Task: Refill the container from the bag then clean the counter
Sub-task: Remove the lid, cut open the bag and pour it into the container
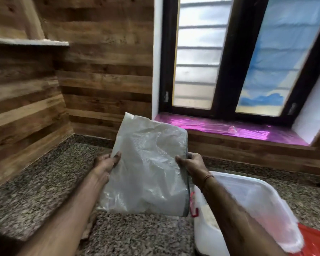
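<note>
A flat, translucent white woven bag (148, 167) is held upright above the speckled granite counter (44, 182). My left hand (107, 162) grips its left edge, thumb on the front. My right hand (190, 163) pinches its right edge. A white translucent plastic container (262, 204) stands on the counter at the lower right, partly behind my right forearm. Pale grainy contents show inside it near its left wall. A small red clip or handle (194, 211) shows at its left side.
Wood-panelled walls close off the counter at the left and back. A shelf (30, 42) juts out at upper left. A window with a pink foil-covered sill (229, 129) is at the back right. Something red-orange (314, 242) lies at the bottom right corner.
</note>
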Demonstrator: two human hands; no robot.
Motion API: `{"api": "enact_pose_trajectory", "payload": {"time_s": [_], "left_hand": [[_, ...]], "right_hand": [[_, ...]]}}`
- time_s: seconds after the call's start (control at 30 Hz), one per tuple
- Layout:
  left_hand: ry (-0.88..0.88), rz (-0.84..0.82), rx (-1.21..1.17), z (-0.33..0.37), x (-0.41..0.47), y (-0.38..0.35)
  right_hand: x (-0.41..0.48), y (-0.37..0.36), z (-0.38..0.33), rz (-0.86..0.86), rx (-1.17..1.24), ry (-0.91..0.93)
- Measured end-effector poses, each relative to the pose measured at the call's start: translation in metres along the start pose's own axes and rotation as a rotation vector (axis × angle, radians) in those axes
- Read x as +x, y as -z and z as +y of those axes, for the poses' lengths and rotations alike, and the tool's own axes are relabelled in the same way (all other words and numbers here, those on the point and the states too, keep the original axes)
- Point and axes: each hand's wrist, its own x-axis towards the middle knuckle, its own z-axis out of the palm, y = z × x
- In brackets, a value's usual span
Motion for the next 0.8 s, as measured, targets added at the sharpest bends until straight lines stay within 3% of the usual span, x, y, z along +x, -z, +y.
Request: {"api": "enact_pose_trajectory", "payload": {"time_s": [0.17, 0.33, 0.43, 0.53, 0.7, 0.8], "left_hand": [[0.151, 0.021, 0.09, -0.047, 0.019, 0.061], [0.158, 0.074, 0.322, -0.109, 0.036, 0.09], [0.067, 0.146, 0.47, -0.141, 0.037, 0.089], [-0.03, 0.047, 0.582, -0.172, 0.043, 0.086], [0.076, -0.217, 0.607, -0.203, 0.047, 0.078], [0.037, -0.298, 0.75, -0.221, 0.053, 0.074]], "right_hand": [[0.008, -0.057, 0.039, 0.114, -0.25, -0.079], [-0.001, -0.079, 0.077, 0.229, -0.556, -0.157], [-0.012, -0.082, 0.107, 0.268, -0.613, -0.154], [-0.02, -0.077, 0.14, 0.263, -0.656, -0.228], [-0.034, -0.069, 0.178, 0.068, -0.711, -0.342], [-0.032, -0.07, 0.195, 0.036, -0.839, -0.332]]}}
